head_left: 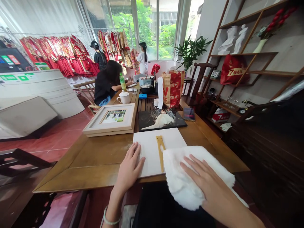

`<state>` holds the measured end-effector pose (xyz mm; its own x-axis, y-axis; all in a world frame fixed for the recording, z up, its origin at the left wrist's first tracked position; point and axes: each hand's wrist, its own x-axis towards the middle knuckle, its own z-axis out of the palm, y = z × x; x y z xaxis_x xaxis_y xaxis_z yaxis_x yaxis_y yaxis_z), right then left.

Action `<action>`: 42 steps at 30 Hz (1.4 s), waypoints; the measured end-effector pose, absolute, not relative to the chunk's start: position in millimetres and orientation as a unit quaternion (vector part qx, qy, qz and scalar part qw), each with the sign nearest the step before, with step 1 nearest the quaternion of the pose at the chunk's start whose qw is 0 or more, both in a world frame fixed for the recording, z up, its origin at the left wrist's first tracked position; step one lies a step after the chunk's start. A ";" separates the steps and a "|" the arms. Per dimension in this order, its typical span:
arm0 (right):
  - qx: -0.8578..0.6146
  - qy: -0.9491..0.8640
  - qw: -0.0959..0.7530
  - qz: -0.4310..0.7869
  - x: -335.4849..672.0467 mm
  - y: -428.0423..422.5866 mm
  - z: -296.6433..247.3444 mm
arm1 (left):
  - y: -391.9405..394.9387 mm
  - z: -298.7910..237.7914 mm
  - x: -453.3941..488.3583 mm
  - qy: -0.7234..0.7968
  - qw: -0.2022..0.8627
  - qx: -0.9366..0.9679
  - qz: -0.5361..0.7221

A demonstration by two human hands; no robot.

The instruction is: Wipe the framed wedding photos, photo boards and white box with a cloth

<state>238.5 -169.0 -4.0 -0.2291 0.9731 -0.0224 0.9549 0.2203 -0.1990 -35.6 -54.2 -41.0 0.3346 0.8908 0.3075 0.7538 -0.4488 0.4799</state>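
Note:
A white rectangular board (147, 148) lies flat at the near edge of the wooden table. My left hand (130, 169) rests on its left side, fingers stretched out. On the board is a flat yellow tool (160, 155), narrow at the near end, with an opening along one side; its kind is unclear. A fluffy white cloth (181, 190) covers the board's right part and hangs over the table edge. Spread flat on top of this cloth is my right hand (199, 177). Behind the board lies a dark photo panel (147, 118) showing a white dress.
Left on the table (95, 155) sits a framed photo (110, 118). Farther back stand a lidded white mug (123, 97), a blue box (142, 96) and a red paper bag (173, 88). A seated person (105, 80) is at the table's far left. Shelves (251, 53) line the right wall.

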 end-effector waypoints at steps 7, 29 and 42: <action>-0.629 -0.769 0.077 0.088 242.9 -84.4 9.1 | -53.6 -41.8 -38.0 0.506 0.134 0.812 0.260; -0.625 -0.776 0.073 0.038 236.6 -166.6 -13.2 | -54.4 -44.6 -38.1 0.510 0.132 0.804 0.275; -0.652 -0.750 0.080 0.080 221.7 -19.3 14.8 | -55.6 -39.0 -38.1 0.521 0.150 0.804 0.244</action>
<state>221.7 -19.3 14.8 -0.1363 0.9905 0.0150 0.9651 0.1362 -0.2238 -38.1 -55.6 -39.0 0.3386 0.9105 0.2372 0.7644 -0.4132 0.4949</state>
